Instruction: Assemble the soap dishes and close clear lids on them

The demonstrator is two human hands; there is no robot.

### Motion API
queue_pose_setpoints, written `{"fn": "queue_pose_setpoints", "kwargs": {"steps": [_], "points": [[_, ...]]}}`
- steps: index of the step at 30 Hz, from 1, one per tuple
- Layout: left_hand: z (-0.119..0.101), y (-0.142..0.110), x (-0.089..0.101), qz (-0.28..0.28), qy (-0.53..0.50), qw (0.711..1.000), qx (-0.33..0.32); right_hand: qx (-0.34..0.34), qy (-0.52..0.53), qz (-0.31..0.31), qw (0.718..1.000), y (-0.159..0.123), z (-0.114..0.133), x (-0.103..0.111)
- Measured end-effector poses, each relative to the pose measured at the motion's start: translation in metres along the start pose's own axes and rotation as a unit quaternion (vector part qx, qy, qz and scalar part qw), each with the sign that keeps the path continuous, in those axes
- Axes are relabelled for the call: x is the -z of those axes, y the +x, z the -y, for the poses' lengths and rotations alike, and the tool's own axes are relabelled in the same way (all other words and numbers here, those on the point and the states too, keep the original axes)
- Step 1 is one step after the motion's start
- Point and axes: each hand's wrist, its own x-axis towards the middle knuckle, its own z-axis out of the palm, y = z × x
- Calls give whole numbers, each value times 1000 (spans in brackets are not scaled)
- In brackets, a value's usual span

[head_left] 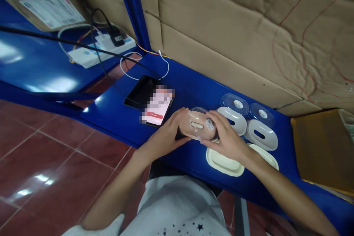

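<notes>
Above the blue table I hold a rounded soap dish (195, 129), peach inside with a slot in its middle and a clear lid carrying a round sticker. My left hand (174, 127) grips its left end, and my right hand (228, 136) is wrapped round its right end. Beyond my right hand lie two clear lids (229, 102) with round stickers. Two white slotted trays (269, 141) are in front of them, one partly covered by my fingers. Closer to me sit two cream dish bases (225, 163), the right one partly hidden by my right forearm.
A lit phone (160, 107) rests against a black flat device (141, 90) left of my hands. On the left shelf are a power strip (88, 56) with cables and a parcel (52, 9). A brown carton (323, 151) stands at the right; cardboard (221, 37) lines the back.
</notes>
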Motion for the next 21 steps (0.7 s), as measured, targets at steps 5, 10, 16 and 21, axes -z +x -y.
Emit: {"fn": "queue_pose_setpoints", "kwargs": {"steps": [5,10,16,21], "points": [[0,1,1,-7,-16,1000,1,23,-56,8,998,5,0,-6],[-2,1,2,-7,-23,1000,20,50,-121,10,991,11,5,-8],[-1,0,1,-5,-19,1000,21,51,-148,11,988,16,8,-14],[-1,0,0,-4,-12,1000,13,54,-174,21,983,21,6,-14]]}}
